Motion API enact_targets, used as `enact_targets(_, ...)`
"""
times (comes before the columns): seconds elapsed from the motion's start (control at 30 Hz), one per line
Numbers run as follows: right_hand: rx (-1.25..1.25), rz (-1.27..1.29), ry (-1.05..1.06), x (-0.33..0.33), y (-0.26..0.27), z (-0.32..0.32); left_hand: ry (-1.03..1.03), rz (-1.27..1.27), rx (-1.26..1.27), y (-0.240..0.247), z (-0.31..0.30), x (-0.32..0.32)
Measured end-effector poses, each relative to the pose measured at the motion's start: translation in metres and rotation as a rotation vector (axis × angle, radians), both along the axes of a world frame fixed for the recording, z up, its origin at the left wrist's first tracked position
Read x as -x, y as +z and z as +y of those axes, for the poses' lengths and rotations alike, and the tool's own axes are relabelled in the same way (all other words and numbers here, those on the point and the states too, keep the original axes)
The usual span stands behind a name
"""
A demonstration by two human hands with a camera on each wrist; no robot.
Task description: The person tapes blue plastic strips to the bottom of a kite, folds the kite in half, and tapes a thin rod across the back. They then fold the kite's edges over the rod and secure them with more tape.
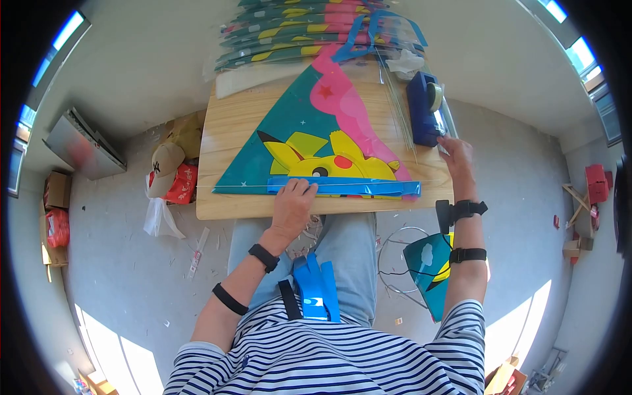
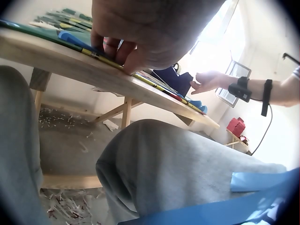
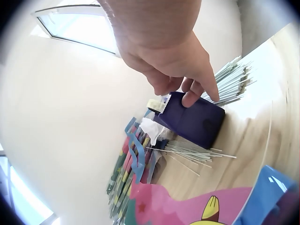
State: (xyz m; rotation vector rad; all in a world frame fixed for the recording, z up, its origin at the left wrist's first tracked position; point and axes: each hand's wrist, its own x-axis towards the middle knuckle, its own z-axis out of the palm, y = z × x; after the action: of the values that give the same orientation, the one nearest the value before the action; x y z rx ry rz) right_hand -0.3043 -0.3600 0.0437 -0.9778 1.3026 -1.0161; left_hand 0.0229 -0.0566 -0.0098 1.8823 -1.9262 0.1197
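Observation:
A triangular kite (image 1: 289,125), teal and pink with a yellow cartoon character, lies flat on the wooden table (image 1: 230,118). A folded blue ribbon (image 1: 355,187) runs along its near edge, with a thin pale rod over it. My left hand (image 1: 293,207) holds the ribbon and rod down at the kite's edge, fingers bent over them, thumb at the near side. My right hand (image 1: 459,158) reaches to the cutter end of a dark blue tape dispenser (image 3: 194,119), fingertips right at it. Whether it pinches the clear tape, I cannot tell.
Folded kites (image 1: 283,33) are stacked at the back, with blue ribbon over them. Thin rods (image 1: 397,99) lie beside the dispenser. Blue ribbons (image 1: 316,286) hang at my lap. Below the table's right side is another teal kite piece (image 1: 424,263) near a wire ring.

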Motion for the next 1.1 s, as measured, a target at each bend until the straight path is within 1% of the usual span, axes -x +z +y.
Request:
enact_targets(0.07, -0.02, 0.011, 0.0, -0.003, -0.003, 0.006, -0.003, 0.005, 0.012, -0.001, 0.0, 0.0)
enact_targets(0.13, -0.151, -0.06, -0.088, -0.008, -0.009, 0.01, 0.0, 0.007, 0.013, -0.002, -0.001, -0.001)
enact_targets(0.17, -0.153, -0.059, -0.087, -0.007, -0.013, 0.014, -0.003, 0.009, 0.013, -0.003, 0.0, -0.001)
enact_targets(0.23, -0.167, -0.369, -0.109, -0.007, -0.012, 0.02, -0.003, 0.011, 0.011, -0.003, 0.0, -0.001)
enact_targets(0.27, -0.168, -0.367, -0.109, -0.012, -0.009, 0.022, -0.004, 0.011, 0.01, -0.002, 0.0, -0.001)
enact_targets(0.33, -0.311, -0.569, -0.363, -0.019, -0.003, 0.025, -0.003, 0.012, -0.01, -0.002, 0.001, 0.0)
enact_targets(0.37, -0.31, -0.568, -0.365, -0.018, -0.004, 0.025, 0.001, 0.011, -0.026, -0.002, 0.0, -0.001)
enact_targets(0.43, -0.296, -0.534, -0.291, -0.022, -0.004, 0.025, 0.004, 0.005, -0.003, -0.001, 0.0, 0.0)
enact_targets(0.57, -0.259, -0.536, -0.256, -0.021, -0.014, 0.016, 0.007, 0.007, 0.01, -0.002, 0.0, 0.0)
enact_targets(0.63, -0.156, -0.477, -0.13, -0.018, -0.021, 0.013, 0.01, 0.009, 0.01, -0.001, 0.001, 0.001)
enact_targets(0.67, -0.154, -0.478, -0.13, -0.018, -0.023, 0.012, 0.012, 0.012, 0.012, -0.001, 0.001, 0.001)
enact_targets(0.73, -0.064, -0.422, -0.127, -0.019, -0.023, 0.014, 0.008, 0.01, 0.026, 0.0, 0.0, 0.001)
enact_targets(0.83, -0.006, -0.474, -0.072, -0.013, -0.016, 0.026, 0.007, 0.011, 0.025, -0.001, 0.0, -0.001)
enact_targets(0.97, 0.028, -0.467, -0.068, -0.012, -0.019, 0.027, 0.001, 0.007, 0.02, 0.0, 0.0, 0.0)
enact_targets(1.03, -0.168, -0.208, -0.221, -0.015, -0.028, 0.017, 0.0, 0.007, 0.014, 0.001, 0.0, 0.0)
enact_targets(1.07, -0.171, -0.209, -0.22, -0.014, -0.032, 0.01, 0.001, 0.009, 0.011, 0.001, 0.0, 0.0)
enact_targets(1.1, -0.027, 0.062, -0.214, -0.013, -0.035, 0.004, 0.006, 0.007, 0.01, 0.002, -0.001, 0.0)
